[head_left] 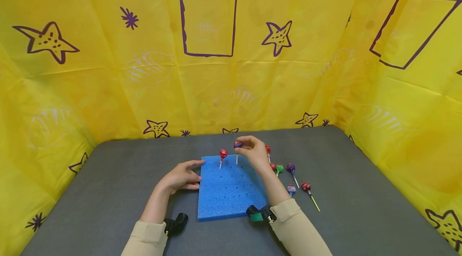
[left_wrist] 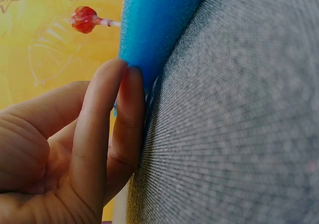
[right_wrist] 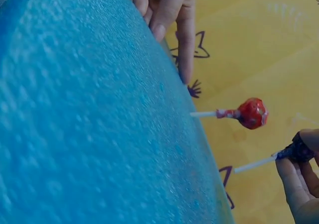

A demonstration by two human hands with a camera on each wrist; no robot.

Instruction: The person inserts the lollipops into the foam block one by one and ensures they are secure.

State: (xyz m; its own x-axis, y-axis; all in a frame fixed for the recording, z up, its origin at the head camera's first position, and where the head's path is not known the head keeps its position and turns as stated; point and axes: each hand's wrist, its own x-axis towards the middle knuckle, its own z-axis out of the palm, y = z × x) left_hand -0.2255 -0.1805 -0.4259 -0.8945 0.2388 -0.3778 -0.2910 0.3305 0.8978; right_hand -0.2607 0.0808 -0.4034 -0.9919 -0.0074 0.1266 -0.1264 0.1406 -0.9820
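Note:
My right hand [head_left: 253, 152] pinches a purple lollipop [head_left: 237, 145] by its wrapped head, stick pointing down. In the right wrist view, the lower tip of that stick appears just off the surface of a blue foam block [head_left: 231, 202] dotted with small holes. A red lollipop [head_left: 223, 153] stands upright in the block near its far left corner. My left hand [head_left: 182, 176] rests its fingertips against the block's left side; the left wrist view has these fingers [left_wrist: 94, 119] touching the foam edge.
Right of the block lie several lollipops: a green one [head_left: 279, 168], a purple one [head_left: 290, 167], a blue-and-red one [head_left: 291, 189], a dark red one [head_left: 306, 186] with a yellow-green stick, and red ones partly behind my right hand. Yellow patterned cloth [head_left: 202, 87] surrounds the grey table [head_left: 137, 167].

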